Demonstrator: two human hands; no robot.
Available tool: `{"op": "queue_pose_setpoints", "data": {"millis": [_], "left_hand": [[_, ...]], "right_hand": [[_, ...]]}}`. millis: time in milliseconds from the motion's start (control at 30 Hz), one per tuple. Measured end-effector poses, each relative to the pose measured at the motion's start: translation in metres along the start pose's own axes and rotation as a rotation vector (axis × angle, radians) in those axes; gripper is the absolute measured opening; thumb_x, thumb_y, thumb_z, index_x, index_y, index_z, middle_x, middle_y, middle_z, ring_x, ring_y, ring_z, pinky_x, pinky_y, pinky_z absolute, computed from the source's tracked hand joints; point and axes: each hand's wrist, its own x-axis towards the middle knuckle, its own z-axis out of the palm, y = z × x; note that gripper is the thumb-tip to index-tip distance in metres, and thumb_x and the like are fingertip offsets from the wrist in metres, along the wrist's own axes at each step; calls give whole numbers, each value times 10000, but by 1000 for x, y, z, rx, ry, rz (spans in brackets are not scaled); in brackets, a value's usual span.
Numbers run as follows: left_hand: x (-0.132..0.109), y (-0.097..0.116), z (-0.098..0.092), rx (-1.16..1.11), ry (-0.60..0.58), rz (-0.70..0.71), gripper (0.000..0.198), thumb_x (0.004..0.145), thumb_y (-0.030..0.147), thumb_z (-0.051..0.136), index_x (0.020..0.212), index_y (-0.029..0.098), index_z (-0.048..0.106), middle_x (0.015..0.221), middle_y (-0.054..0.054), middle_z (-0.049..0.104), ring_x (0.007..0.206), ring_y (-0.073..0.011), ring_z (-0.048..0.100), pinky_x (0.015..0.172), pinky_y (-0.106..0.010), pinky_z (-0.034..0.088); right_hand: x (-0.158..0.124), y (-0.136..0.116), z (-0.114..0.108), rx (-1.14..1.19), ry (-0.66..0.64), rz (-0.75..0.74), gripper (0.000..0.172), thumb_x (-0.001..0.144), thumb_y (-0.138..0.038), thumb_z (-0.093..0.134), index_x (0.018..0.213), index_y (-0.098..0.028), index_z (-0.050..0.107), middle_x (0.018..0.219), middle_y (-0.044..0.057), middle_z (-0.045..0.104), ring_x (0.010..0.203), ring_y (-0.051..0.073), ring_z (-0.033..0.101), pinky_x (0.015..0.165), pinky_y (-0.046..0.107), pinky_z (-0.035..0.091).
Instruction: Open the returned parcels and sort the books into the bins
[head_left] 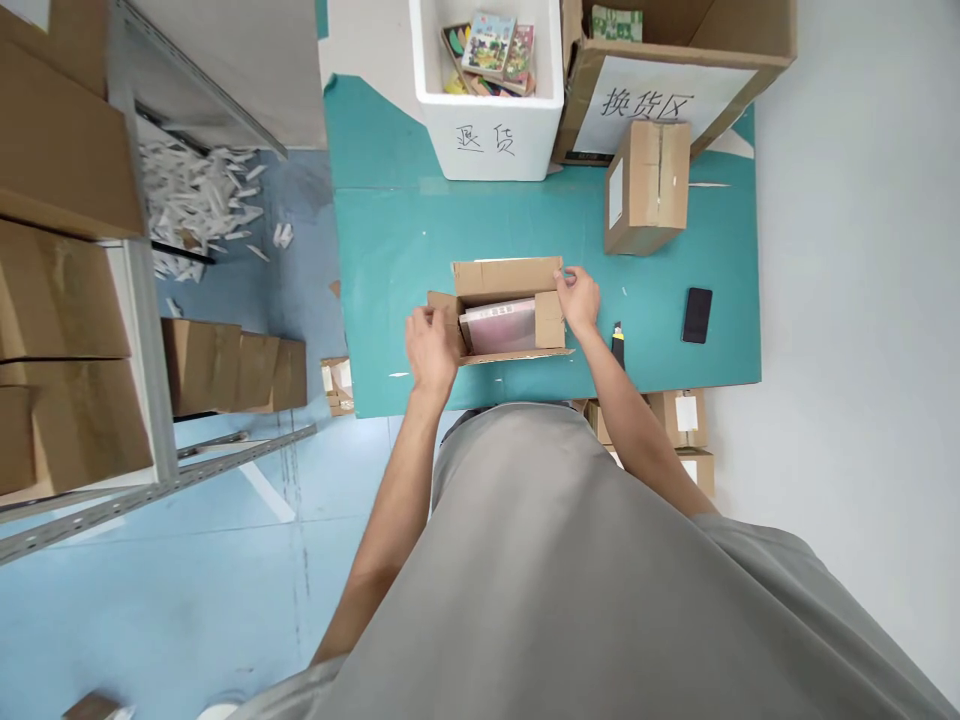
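Observation:
A small open cardboard box (507,276) lies on the teal table (390,250) right in front of me, with a pinkish wrapped flat item (501,326) inside it. My left hand (430,346) grips the box's left flap, fingers curled round it. On the other side, my right hand (579,299) pinches the right flap near the far corner. The box's far flap stands up and the near flap lies flat.
A closed cardboard box (646,186) stands at the back right, a white foam bin (487,100) of colourful books and a large labelled carton (660,90) behind. A black phone (697,315) and a small utility knife (618,345) lie to my right. Shelving with cartons (67,300) stands at left.

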Motion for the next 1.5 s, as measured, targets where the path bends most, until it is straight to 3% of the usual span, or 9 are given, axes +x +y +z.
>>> {"op": "queue_pose_setpoints", "data": {"millis": [100, 267, 633, 867, 1033, 1133, 1233, 1367, 1500], "left_hand": [[4, 20, 6, 47, -145, 99, 485, 960, 133, 614, 1422, 178, 753, 1414, -215, 687, 1424, -490, 601, 1289, -684, 421], [10, 70, 37, 119, -253, 250, 519, 971, 124, 645, 1483, 157, 729, 1469, -194, 691, 1374, -439, 649, 1243, -591, 493], [-9, 200, 154, 260, -501, 552, 463, 1097, 142, 520, 1532, 126, 678, 1494, -202, 705, 1343, -348, 691, 1182, -506, 563], [-9, 272, 243, 252, -610, 727, 458, 1067, 109, 541, 1495, 132, 702, 1496, -211, 705, 1354, -352, 675, 1165, -535, 567], [-20, 302, 272, 233, -651, 798, 474, 1053, 87, 544, 1501, 129, 694, 1569, -221, 666, 1495, -372, 587, 1196, -561, 539], [-21, 299, 268, 183, -650, 814, 467, 1062, 104, 539, 1499, 139, 697, 1595, -212, 656, 1533, -372, 568, 1216, -576, 526], [-17, 274, 243, 104, -611, 802, 438, 1086, 149, 531, 1485, 161, 709, 1600, -185, 666, 1537, -348, 580, 1247, -562, 517], [-11, 216, 168, 60, -435, 655, 397, 1116, 223, 510, 1447, 200, 727, 1524, -137, 728, 1419, -302, 680, 1248, -506, 536], [-8, 145, 76, 186, -189, 367, 386, 1085, 258, 539, 1414, 228, 738, 1445, -124, 762, 1358, -321, 714, 1223, -497, 555]], "right_hand": [[-8, 4, -2, 14, 13, -27, 489, 1112, -564, 602, 1378, -184, 756, 1240, 172, 847, 1149, 356, 808, 1140, 544, 581], [-16, 35, -19, 33, 26, -75, 506, 1119, -577, 558, 1351, -177, 766, 1239, 179, 850, 1057, 334, 815, 1084, 502, 603], [34, 202, -133, -297, 157, 155, 436, 1114, -292, 500, 1426, -82, 720, 1438, 259, 745, 1331, 343, 713, 1186, 502, 537], [61, 270, -172, -435, 95, 276, 618, 1073, -228, 500, 1652, -14, 532, 1790, 284, 453, 1662, 363, 413, 1351, 546, 379], [70, 287, -174, -460, -102, 350, 750, 1057, -184, 453, 1780, -20, 338, 1887, 234, 307, 1781, 349, 209, 1410, 552, 276], [68, 291, -177, -442, -102, 337, 754, 1062, -164, 397, 1798, -25, 308, 1901, 206, 290, 1792, 327, 193, 1436, 545, 204], [58, 288, -180, -403, 15, 301, 737, 1080, -181, 356, 1803, -49, 311, 1898, 213, 296, 1779, 327, 236, 1418, 575, 265], [25, 261, -168, -342, 72, 202, 686, 1111, -253, 386, 1768, -58, 393, 1839, 235, 411, 1749, 337, 315, 1414, 585, 305], [-24, 204, -135, -207, 57, 0, 618, 1137, -343, 447, 1707, -111, 506, 1753, 223, 537, 1681, 326, 435, 1410, 591, 341]]}}
